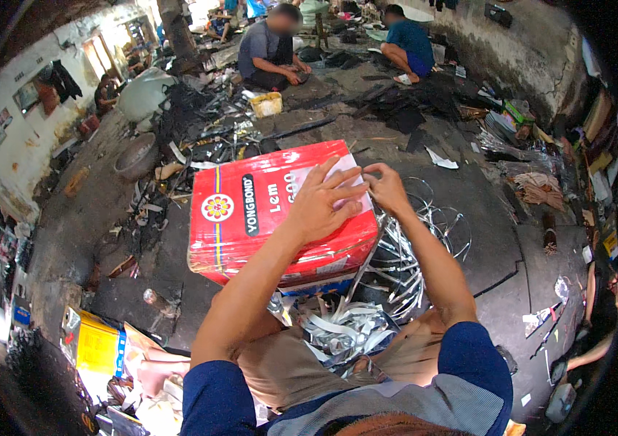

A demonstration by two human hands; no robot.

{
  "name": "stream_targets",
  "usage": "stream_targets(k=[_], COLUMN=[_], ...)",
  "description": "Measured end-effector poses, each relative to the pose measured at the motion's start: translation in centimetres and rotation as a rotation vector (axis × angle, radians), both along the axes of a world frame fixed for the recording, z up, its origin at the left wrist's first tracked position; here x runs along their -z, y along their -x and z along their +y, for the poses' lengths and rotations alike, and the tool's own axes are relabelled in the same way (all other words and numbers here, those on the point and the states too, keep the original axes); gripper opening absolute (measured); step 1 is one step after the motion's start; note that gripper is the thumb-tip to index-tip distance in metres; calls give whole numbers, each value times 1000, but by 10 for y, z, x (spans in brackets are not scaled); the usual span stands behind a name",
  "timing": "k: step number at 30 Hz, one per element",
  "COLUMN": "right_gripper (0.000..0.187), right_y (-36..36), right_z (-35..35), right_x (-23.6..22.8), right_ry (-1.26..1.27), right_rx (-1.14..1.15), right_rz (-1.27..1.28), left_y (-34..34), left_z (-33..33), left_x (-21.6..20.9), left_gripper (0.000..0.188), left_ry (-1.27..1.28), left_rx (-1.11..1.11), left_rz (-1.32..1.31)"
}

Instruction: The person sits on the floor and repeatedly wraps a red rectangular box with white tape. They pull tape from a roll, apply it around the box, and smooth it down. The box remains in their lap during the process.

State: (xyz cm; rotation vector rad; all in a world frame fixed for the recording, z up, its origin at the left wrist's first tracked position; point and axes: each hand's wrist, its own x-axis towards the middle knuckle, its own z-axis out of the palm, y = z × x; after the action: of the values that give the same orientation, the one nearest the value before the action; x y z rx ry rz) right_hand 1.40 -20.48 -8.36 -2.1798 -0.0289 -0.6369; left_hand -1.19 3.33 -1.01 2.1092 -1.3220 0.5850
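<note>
In front of me stands a red carton (244,178) with a glossy, tape-covered surface, a flower emblem and a blue-yellow stripe. A thin pale sheet (345,166) lies on its top near the right end. My left hand (326,202) rests palm down over this sheet, fingers spread, pressing on it. At the carton's right edge, beside the sheet, my right hand (387,189) has its fingertips drawn together; what they pinch is too small to make out. Shiny silver strips (345,327) are heaped between my legs, and looped silver strips (411,254) lie right of the carton.
Two people sit on the floor ahead, a person in grey (265,54) and a person in teal (407,43). Between them and me are a yellow tub (266,105), a round basin (136,156) and dark scraps (396,105). A yellow box (97,345) stands at my left.
</note>
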Motion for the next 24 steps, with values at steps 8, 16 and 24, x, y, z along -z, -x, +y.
stream_targets(k=[8,16,24], right_gripper=[33,38,37], right_y=[44,123,258], right_z=[-95,-17,151], right_x=[-88,160,269], right_ry=[524,626,280], right_rx=[726,24,-680], right_rz=[-59,897,927], left_y=[-3,15,178], left_z=[-9,-16,15], left_x=[4,2,9], left_gripper=[43,43,46], left_ry=[5,14,125], left_rx=[31,-15,249], left_rz=[114,-16,295])
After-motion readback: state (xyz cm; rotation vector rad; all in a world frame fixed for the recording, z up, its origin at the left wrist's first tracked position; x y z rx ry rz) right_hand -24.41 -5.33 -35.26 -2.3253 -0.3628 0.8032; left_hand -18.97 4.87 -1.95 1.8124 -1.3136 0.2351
